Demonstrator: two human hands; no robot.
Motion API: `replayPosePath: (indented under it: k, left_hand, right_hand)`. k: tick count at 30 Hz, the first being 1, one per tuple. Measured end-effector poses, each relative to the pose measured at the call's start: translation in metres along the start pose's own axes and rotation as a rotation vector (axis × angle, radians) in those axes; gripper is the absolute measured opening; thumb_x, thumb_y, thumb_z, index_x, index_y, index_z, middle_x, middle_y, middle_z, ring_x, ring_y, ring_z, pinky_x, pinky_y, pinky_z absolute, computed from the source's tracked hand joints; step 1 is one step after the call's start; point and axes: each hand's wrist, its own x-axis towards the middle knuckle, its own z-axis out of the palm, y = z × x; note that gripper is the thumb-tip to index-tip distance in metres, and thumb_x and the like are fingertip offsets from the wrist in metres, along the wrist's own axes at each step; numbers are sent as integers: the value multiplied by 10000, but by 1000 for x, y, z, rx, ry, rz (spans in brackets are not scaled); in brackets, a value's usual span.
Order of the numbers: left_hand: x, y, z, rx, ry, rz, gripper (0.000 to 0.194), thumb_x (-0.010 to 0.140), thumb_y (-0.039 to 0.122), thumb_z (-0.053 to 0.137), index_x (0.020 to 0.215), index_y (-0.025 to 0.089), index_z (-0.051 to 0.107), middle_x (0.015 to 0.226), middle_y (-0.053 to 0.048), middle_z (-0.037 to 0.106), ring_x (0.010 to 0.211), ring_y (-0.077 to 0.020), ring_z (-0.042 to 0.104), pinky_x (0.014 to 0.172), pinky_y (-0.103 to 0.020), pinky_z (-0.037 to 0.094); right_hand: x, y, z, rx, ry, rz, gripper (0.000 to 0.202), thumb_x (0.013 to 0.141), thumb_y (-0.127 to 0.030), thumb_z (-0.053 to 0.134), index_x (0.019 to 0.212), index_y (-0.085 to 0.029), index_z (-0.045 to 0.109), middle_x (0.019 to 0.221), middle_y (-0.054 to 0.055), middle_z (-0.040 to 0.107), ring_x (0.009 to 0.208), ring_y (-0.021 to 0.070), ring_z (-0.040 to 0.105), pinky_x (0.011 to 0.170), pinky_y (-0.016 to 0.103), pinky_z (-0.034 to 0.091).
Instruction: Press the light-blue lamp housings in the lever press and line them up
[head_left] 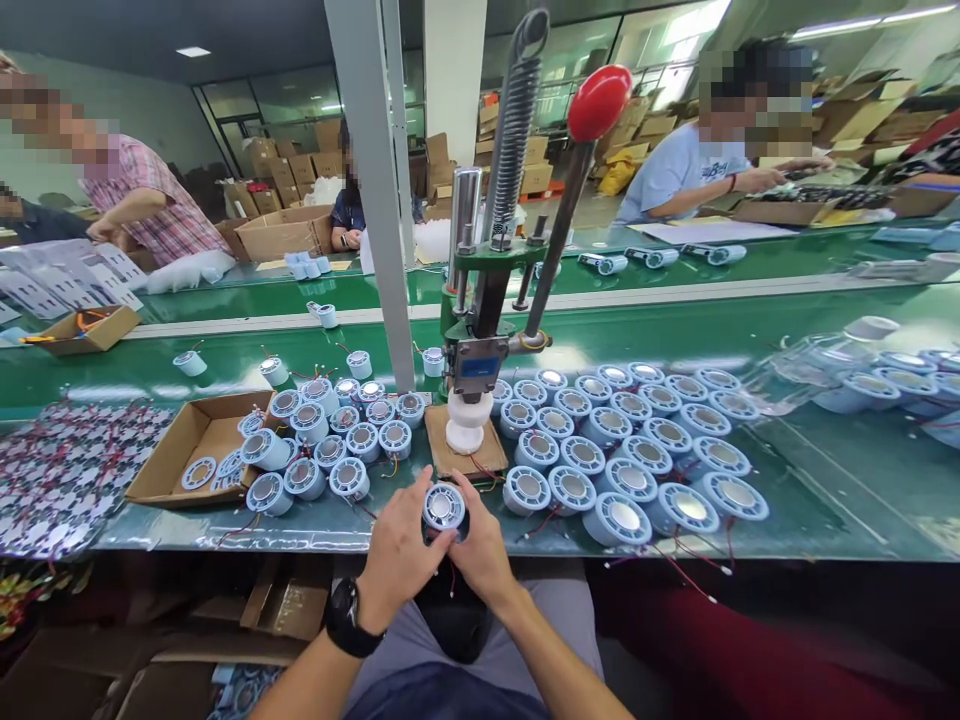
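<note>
Long glossy green table (pixel 817 490): stretching across the whole view, crowded along the near side.
Dark steel hand press with coiled spring and red-knobbed lever (pixel 487 300): standing upright on the table, straight ahead of both hands.
Pale-blue round housings with silver disc tops (pixel 630 478): ranked closely right of the press, with thin red wires hanging over the near edge.
Shallow brown cardboard box (pixel 202 425): left of the press, holding pale-blue slotted rings (pixel 199 473).
Second group of pale-blue housings (pixel 363 438): loosely gathered between box and press.
Square brown board (pixel 491 452): lying beneath the white round pressing head (pixel 470 408).
Left grip (pixel 399 545): narrowed around the held housing from the left, below a black wristwatch (pixel 351 617).
Right grip (pixel 480 548): narrowed around the same piece from the right.
Single pale-blue housing (pixel 444 507): held between both hands before the board, silver disc facing up.
</note>
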Motion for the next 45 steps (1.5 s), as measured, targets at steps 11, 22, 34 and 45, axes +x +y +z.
replayPosePath:
  k: [11, 22, 34, 45]
  left_hand:
    - [-4, -1, 13, -139, 79, -159, 713, 782, 169, 656, 1436, 206, 375, 1273, -129, 611, 1186, -283, 590, 1010, -466, 490]
    - [-5, 5, 21, -247, 125, -242, 769, 778, 149, 642, 1479, 212, 333, 1244, -117, 628, 1159, -271, 583, 1042, -473, 452]
    - [50, -4, -6, -370, 47, -283, 525, 721, 301, 698, 1223, 178, 609, 1167, -93, 707, 1076, -269, 658, 996, -433, 488]
    - [146, -2, 28, -769, -82, -159, 517, 651, 204, 774, 1144, 131, 637, 1133, -110, 716, 1010, -242, 675, 937, -379, 520]
  right_hand:
    - [-1, 3, 3, -11, 56, -97, 844, 788, -208, 701, 1518, -185, 278, 1212, 98, 657, 1118, 194, 660, 995, 326, 547]
    - [-1, 0, -2, -183, -89, -99, 602, 808, -126, 586, 1402, -135, 488, 1281, 144, 606, 1172, 232, 615, 1012, 385, 541]
    - [205, -213, -201, -583, 320, -617, 498, 862, -179, 642, 1347, -137, 539, 1313, 106, 570, 1258, 231, 516, 1135, 444, 408]
    - [318, -222, -191, -138, 359, -495, 311, 944, -160, 419, 703, -73, 595, 549, -35, 528, 442, 21, 539, 537, 107, 433]
